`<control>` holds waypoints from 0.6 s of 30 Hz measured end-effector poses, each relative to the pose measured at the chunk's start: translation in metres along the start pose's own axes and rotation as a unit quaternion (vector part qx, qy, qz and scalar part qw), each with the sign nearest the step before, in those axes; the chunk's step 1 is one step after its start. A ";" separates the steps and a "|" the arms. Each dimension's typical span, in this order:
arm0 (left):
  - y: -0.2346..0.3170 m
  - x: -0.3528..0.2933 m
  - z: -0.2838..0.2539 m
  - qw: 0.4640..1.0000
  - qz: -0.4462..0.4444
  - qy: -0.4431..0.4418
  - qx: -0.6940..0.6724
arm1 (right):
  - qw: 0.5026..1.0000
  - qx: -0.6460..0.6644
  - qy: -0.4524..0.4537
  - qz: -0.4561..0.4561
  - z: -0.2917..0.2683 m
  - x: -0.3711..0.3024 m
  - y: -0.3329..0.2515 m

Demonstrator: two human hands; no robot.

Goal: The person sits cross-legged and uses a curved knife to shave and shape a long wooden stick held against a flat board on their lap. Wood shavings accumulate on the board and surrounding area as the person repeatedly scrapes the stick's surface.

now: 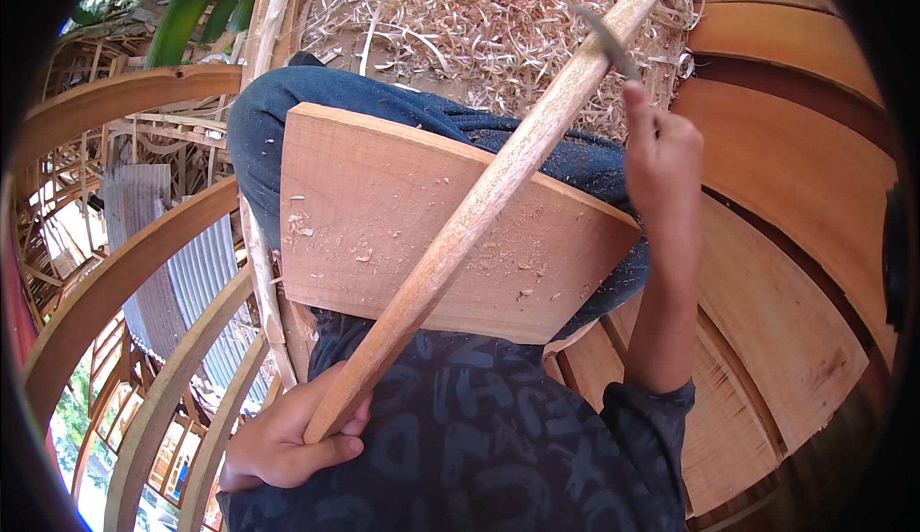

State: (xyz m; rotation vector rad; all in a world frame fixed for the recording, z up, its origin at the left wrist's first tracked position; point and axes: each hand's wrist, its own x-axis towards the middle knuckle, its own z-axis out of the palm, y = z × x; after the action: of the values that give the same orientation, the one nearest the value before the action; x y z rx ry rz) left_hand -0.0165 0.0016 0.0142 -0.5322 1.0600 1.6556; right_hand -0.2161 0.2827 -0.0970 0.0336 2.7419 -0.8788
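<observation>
My left hand (pixel 297 433) is closed round the near end of a long wooden pole (pixel 460 225). The pole slants up and away to the right, across a tapered wooden board (pixel 431 216) that rests on my crossed legs. Its near part is smooth and brown; farther along it looks paler and freshly cut. A knife (pixel 611 45) with a narrow, slightly curved metal blade is in my right hand (pixel 664 153). The blade lies across the upper part of the pole. My fingers hide the knife's handle. Small wood chips are scattered on the board.
Curled wood shavings (pixel 431 24) are heaped on the floor beyond my legs. Wide orange-brown planks (pixel 786 168) curve along the right side. Curved wooden ribs (pixel 144 273) stand on the left, with corrugated metal sheets (pixel 206 273) and scrap sticks beyond them.
</observation>
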 end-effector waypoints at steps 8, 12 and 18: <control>-0.002 0.005 -0.004 0.999 0.032 -0.016 0.035 | 0.979 0.036 -0.094 -0.179 0.009 -0.049 -0.027; -0.003 0.001 -0.007 0.997 0.031 -0.012 0.067 | 0.998 -0.011 0.007 -0.066 0.006 -0.008 0.005; 0.001 0.002 -0.005 0.998 0.032 -0.003 0.049 | 0.998 0.055 0.033 0.007 -0.023 -0.011 0.061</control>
State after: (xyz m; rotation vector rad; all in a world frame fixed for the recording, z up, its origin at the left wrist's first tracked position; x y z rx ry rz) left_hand -0.0189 -0.0019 0.0108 -0.4329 1.1589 1.6498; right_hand -0.2049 0.3460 -0.1111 0.1029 2.7475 -1.0409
